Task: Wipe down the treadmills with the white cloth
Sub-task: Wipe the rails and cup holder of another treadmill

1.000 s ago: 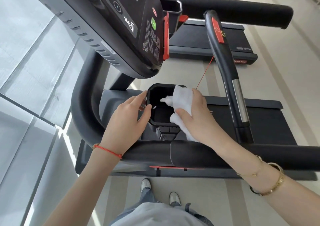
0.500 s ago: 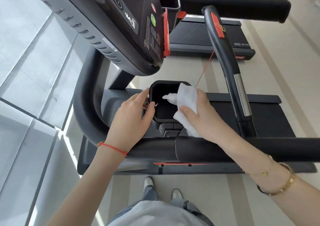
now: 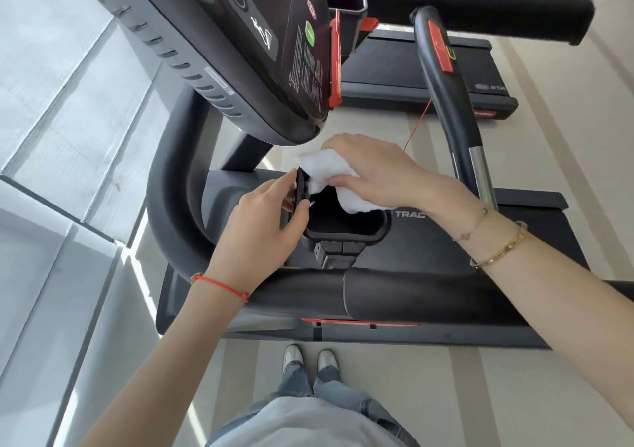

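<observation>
From the head camera, the white cloth (image 3: 329,175) lies bunched over the far rim of the black cup holder (image 3: 346,223), right under the right hand (image 3: 374,175). The right hand grips the cloth, thumb pinching it against the fingers, and one corner hangs down into the dark cup. The left hand (image 3: 267,227) pinches the cup holder's left wall, thumb inside and fingers outside, likely to keep it steady. So the cloth is already at the far left corner of the cup, and the right hand is the one that will do the wiping; the rest of the rim runs toward the person and to the right.

The console (image 3: 247,45) hangs just above the right hand (not much room to lift there). The front handrail (image 3: 343,285) crosses between the person and the cup, under both arms. The upright grip bar (image 3: 449,103) stands to the right, near the right wrist. A second treadmill (image 3: 422,65) sits farther off, not yet reached.
</observation>
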Demonstrator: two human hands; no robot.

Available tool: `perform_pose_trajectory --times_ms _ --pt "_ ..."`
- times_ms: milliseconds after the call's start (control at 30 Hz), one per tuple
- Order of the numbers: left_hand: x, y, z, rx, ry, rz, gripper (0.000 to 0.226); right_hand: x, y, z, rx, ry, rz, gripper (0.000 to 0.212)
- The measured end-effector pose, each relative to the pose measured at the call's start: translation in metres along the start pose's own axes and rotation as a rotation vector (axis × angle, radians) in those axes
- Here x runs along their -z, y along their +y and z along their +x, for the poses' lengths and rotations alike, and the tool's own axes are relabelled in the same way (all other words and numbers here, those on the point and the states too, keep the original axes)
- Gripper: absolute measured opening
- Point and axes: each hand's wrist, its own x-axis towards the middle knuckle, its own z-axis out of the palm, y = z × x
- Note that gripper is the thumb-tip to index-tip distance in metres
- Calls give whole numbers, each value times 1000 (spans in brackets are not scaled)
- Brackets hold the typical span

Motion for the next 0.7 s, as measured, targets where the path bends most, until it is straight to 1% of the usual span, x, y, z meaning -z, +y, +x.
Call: perform_pose_trajectory --times_ms 67,133,200,233,267,333,400,500,567,633,700 --pt "0 2 -1 -1 11 11 26 -2 -8 9 61 27 -41 26" --pt "0 2 -1 -5 32 15 21 -8 -11 12 83 54 -88 26" --pt "-1 1 -1 -19 46 17 24 -8 -9 4 54 74 -99 25" --pt "-1 1 -1 -22 44 24 31 -7 -6 -1 16 90 -74 24" --pt "-1 1 -1 -16 40 33 38 -6 -2 -8 -36 89 -28 21" --pt "-1 0 -1 3 37 41 47 -2 3 -23 -110 73 114 26" --pt "-1 0 -1 8 37 36 48 -3 7 -31 -125 40 156 35" --pt "0 3 -1 0 37 23 45 0 7 -18 -89 11 27 37" --pt "0 4 -1 2 32 20 44 2 2 -7 -37 -7 -7 37" --pt "1 4 -1 6 27 14 43 -1 -1 -4 -32 29 15 36" --pt "1 4 -2 7 27 14 41 -10 -3 -11 -93 115 41 35"
